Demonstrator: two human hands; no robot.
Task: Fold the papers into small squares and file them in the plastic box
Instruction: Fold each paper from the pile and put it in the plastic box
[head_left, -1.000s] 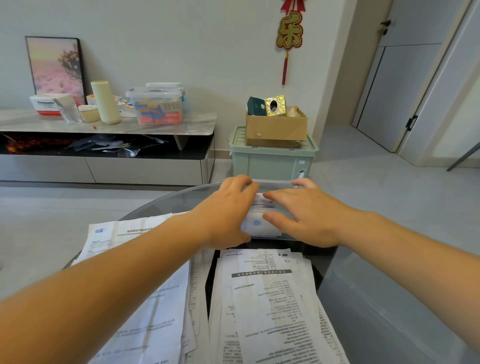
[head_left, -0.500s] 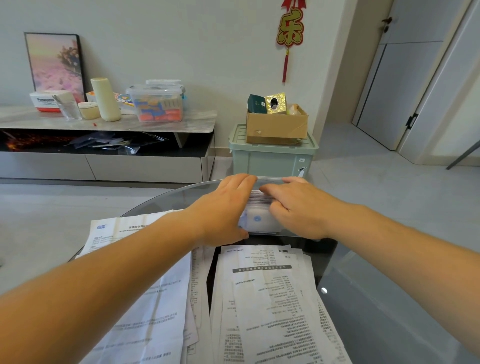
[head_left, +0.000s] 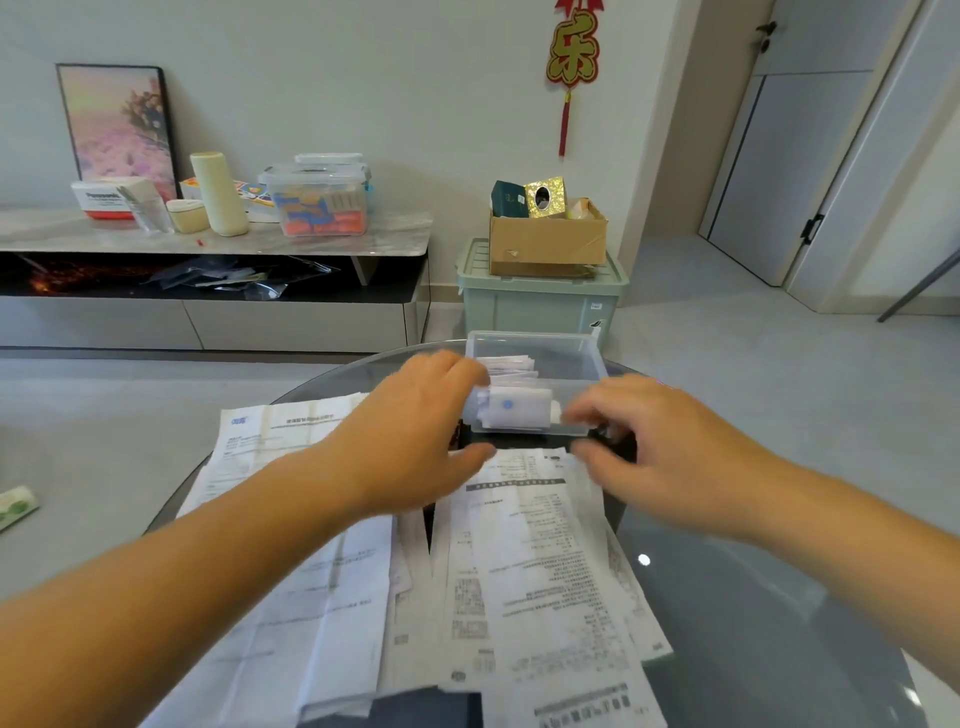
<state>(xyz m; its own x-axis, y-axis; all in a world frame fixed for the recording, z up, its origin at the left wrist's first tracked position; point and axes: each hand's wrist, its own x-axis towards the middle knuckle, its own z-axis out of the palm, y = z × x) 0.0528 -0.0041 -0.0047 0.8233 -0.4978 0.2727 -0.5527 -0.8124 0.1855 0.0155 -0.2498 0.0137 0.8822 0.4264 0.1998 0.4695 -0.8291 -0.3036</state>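
— So where do things stand with the filing?

— Both hands are at the small clear plastic box (head_left: 537, 364) on the far side of the round dark glass table (head_left: 769, 613). The left hand (head_left: 415, 441) rests against the box's left end, fingers loosely curled and clamped on nothing I can make out. The right hand (head_left: 660, 457) hangs just off the near right corner, fingers (head_left: 582, 415) bent and slightly apart, holding nothing; it is blurred, so I cannot tell whether it touches the wall.

— And the papers?

— Several folded white paper squares (head_left: 514, 408) stand packed inside the box, one with a blue dot facing us. The unfolded printed white sheets (head_left: 540, 561) lie in two overlapping heaps on the near side of the table, right below the hands.

— What makes this step go well?

— I'd judge the squares need pressing snug toward one end, so steady the box with the left hand while the right tamps the stack upright. Light plastic on glass probably slides easily; push down, not away, or the box could skate off the far edge.

— Then?

— Take the top sheet from the nearer heap, and crease firmly so the square stays thin.
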